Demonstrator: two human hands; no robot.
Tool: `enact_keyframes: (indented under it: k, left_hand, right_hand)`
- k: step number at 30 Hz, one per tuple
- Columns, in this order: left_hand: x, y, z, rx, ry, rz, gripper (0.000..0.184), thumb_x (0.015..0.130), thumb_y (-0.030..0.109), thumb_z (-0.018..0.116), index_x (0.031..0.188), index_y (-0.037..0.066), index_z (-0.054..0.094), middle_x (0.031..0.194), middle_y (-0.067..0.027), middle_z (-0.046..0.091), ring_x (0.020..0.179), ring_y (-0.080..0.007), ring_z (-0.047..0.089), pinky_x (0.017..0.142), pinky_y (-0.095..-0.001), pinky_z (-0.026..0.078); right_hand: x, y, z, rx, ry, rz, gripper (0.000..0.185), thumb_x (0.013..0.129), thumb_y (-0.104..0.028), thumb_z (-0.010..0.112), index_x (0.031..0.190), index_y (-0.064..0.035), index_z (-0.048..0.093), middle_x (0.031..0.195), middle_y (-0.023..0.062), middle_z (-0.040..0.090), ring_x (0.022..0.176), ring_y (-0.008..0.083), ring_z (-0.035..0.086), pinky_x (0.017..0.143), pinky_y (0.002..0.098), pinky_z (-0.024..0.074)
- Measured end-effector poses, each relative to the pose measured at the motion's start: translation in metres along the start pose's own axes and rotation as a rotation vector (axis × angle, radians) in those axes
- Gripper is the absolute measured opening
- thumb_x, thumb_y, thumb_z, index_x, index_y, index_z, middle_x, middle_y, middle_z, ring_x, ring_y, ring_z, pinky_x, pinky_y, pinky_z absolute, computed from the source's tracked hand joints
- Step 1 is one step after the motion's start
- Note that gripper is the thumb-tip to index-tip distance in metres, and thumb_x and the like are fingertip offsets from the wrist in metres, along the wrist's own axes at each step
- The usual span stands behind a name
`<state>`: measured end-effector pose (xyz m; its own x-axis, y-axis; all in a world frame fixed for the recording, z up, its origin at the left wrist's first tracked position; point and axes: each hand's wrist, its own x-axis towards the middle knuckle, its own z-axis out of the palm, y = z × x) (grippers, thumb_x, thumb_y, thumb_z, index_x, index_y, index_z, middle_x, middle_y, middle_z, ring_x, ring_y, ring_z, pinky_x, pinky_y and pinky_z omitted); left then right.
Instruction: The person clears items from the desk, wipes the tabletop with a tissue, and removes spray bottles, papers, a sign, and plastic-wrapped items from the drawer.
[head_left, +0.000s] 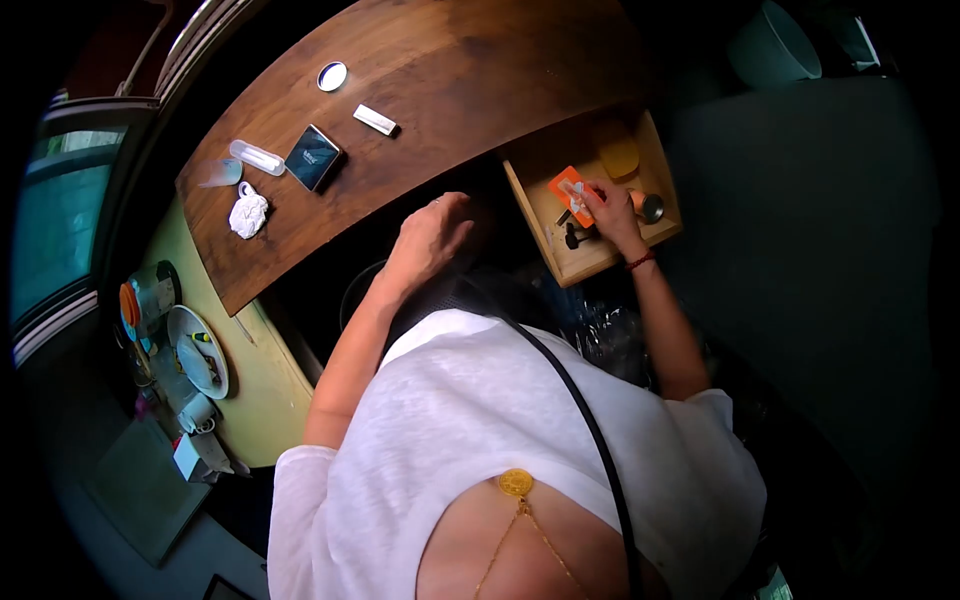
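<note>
My right hand [612, 215] is over the open wooden drawer [590, 268], its fingers closed on a flat orange packet [571, 194] with a pale patch. Under and around it in the drawer lie a yellow item [617, 150], an orange-and-black cylinder [649, 207] and small black objects [576, 237]. My left hand [436, 235] is in front of the table edge, its fingers apart and slightly bent, with nothing in it.
On the wooden table [450, 70] are a round lid [332, 76], a white box [375, 120], a dark box [313, 157], a clear case [257, 157] and a white crumpled item [248, 211]. A plate [197, 352] stands at the left.
</note>
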<state>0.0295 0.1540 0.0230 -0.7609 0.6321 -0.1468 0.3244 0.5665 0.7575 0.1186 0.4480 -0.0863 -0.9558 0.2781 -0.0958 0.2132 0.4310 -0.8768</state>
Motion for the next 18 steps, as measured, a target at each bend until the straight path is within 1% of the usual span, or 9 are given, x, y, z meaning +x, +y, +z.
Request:
enact_keyframes:
  k: [1, 3, 8, 10, 11, 12, 15, 16, 18]
  left_hand:
    - [-0.003, -0.005, -0.002, 0.018, -0.024, -0.017, 0.030, 0.081, 0.009, 0.061, 0.109, 0.003, 0.051, 0.090, -0.0149, 0.060, 0.068, -0.0271, 0.055, 0.064, -0.0329, 0.045]
    - [-0.009, -0.010, -0.008, 0.052, -0.086, -0.090, 0.028, 0.082, 0.011, 0.060, 0.107, 0.001, 0.052, 0.092, -0.0168, 0.061, 0.075, -0.0306, 0.057, 0.068, -0.0348, 0.047]
    - [-0.023, -0.018, -0.013, 0.140, -0.183, -0.157, 0.029, 0.083, 0.014, 0.060, 0.106, -0.001, 0.053, 0.100, -0.0209, 0.060, 0.096, -0.0375, 0.056, 0.080, -0.0395, 0.046]
    - [-0.026, -0.020, -0.014, 0.128, -0.189, -0.189, 0.028, 0.083, 0.014, 0.059, 0.106, -0.001, 0.053, 0.100, -0.0205, 0.060, 0.095, -0.0364, 0.057, 0.080, -0.0385, 0.047]
    - [-0.028, -0.021, -0.015, 0.132, -0.187, -0.193, 0.028, 0.083, 0.014, 0.059, 0.106, -0.001, 0.053, 0.100, -0.0205, 0.060, 0.095, -0.0364, 0.057, 0.080, -0.0385, 0.047]
    - [-0.029, -0.022, -0.016, 0.128, -0.162, -0.194, 0.028, 0.083, 0.014, 0.059, 0.106, -0.001, 0.053, 0.101, -0.0203, 0.060, 0.095, -0.0360, 0.057, 0.080, -0.0383, 0.047]
    - [-0.032, -0.027, -0.018, 0.129, -0.126, -0.208, 0.028, 0.083, 0.014, 0.059, 0.107, 0.000, 0.053, 0.101, -0.0199, 0.060, 0.096, -0.0352, 0.057, 0.081, -0.0379, 0.047]
    - [-0.033, -0.029, -0.020, 0.136, -0.121, -0.218, 0.028, 0.084, 0.014, 0.059, 0.107, 0.000, 0.053, 0.102, -0.0198, 0.061, 0.096, -0.0348, 0.058, 0.081, -0.0377, 0.047]
    - [-0.035, -0.034, -0.021, 0.156, -0.118, -0.166, 0.027, 0.083, 0.014, 0.059, 0.105, 0.000, 0.054, 0.098, -0.0207, 0.060, 0.093, -0.0363, 0.057, 0.078, -0.0387, 0.047]
  right_hand:
    - [-0.002, 0.020, 0.006, 0.000, 0.004, 0.008, 0.017, 0.081, -0.011, 0.059, 0.091, 0.0027, 0.059, 0.078, 0.0155, 0.064, 0.069, 0.0236, 0.063, 0.061, 0.0310, 0.0479]
    - [-0.006, 0.050, 0.016, 0.274, -0.101, 0.307, 0.014, 0.080, -0.009, 0.059, 0.088, 0.0026, 0.059, 0.076, 0.0101, 0.063, 0.067, 0.0139, 0.059, 0.059, 0.0267, 0.0464]
    - [-0.016, 0.064, 0.059, 0.424, -0.068, 0.426, 0.012, 0.078, -0.010, 0.060, 0.083, 0.0010, 0.060, 0.069, 0.0067, 0.060, 0.063, 0.0110, 0.055, 0.057, 0.0255, 0.0443]
    - [-0.019, 0.066, 0.068, 0.135, -0.122, 0.448, 0.014, 0.076, -0.013, 0.062, 0.077, 0.0010, 0.062, 0.065, 0.0075, 0.060, 0.062, 0.0133, 0.056, 0.058, 0.0290, 0.0449]
    - [-0.022, 0.068, 0.070, 0.050, -0.107, 0.425, 0.016, 0.072, -0.016, 0.062, 0.070, 0.0005, 0.063, 0.067, 0.0122, 0.062, 0.063, 0.0220, 0.059, 0.060, 0.0335, 0.0457]
    - [-0.022, 0.064, 0.068, 0.053, -0.111, 0.423, 0.016, 0.072, -0.016, 0.062, 0.070, 0.0005, 0.063, 0.067, 0.0122, 0.062, 0.063, 0.0220, 0.059, 0.060, 0.0335, 0.0457]
    - [-0.020, 0.051, 0.057, -0.367, -0.184, 0.144, 0.018, 0.071, -0.017, 0.061, 0.069, -0.0005, 0.065, 0.078, 0.0194, 0.063, 0.073, 0.0358, 0.059, 0.068, 0.0402, 0.0479]
    - [-0.021, 0.053, 0.059, -0.523, -0.158, 0.018, 0.018, 0.071, -0.019, 0.061, 0.071, -0.0017, 0.067, 0.080, 0.0198, 0.062, 0.079, 0.0360, 0.058, 0.071, 0.0437, 0.0476]
    - [-0.020, 0.047, 0.061, -0.733, -0.251, 0.009, 0.020, 0.073, -0.020, 0.060, 0.076, -0.0022, 0.067, 0.085, 0.0189, 0.061, 0.087, 0.0346, 0.056, 0.075, 0.0435, 0.0463]
